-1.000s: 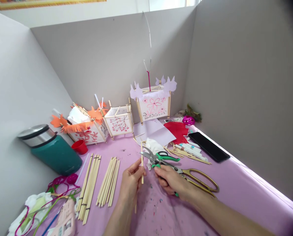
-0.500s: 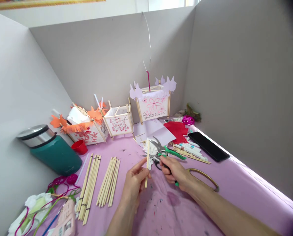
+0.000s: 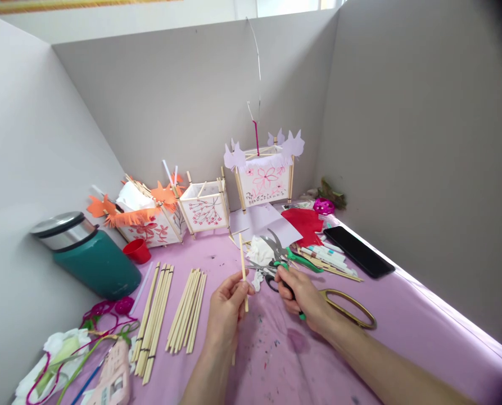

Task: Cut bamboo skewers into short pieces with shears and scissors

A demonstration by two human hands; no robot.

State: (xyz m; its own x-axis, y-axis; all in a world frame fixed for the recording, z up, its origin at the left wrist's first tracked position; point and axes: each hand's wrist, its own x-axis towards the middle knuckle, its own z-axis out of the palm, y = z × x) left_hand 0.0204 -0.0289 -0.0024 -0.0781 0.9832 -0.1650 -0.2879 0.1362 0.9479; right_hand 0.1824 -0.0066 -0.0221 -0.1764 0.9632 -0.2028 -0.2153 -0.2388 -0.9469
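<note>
Between thumb and fingers, my left hand (image 3: pixel 227 306) pinches a thin wooden stick (image 3: pixel 243 260) that stands nearly upright. My right hand (image 3: pixel 299 292) is wrapped round the green and black handles of the pruning shears (image 3: pixel 274 246), whose curved blades are apart and point up and left. A gap separates the stick from the blades. Beyond the hands lie crumpled white tissue (image 3: pixel 259 251) and dark-handled scissors (image 3: pixel 271 281). Two groups of wooden sticks, one banded (image 3: pixel 155 320) and one loose (image 3: pixel 186 312), lie left of my left hand.
Three decorated paper lanterns (image 3: pixel 204 214) stand along the back. At the left are a teal bottle (image 3: pixel 96 264), red cup (image 3: pixel 136 251), yarn and a pink glue gun (image 3: pixel 112 377). On the right lie a black phone (image 3: pixel 358 252), markers (image 3: pixel 326 257), red cloth (image 3: pixel 303 225) and a gold scissor handle (image 3: pixel 352 308).
My left hand and the stick have shifted left, away from the shears. The shears and my right hand have moved slightly right.
</note>
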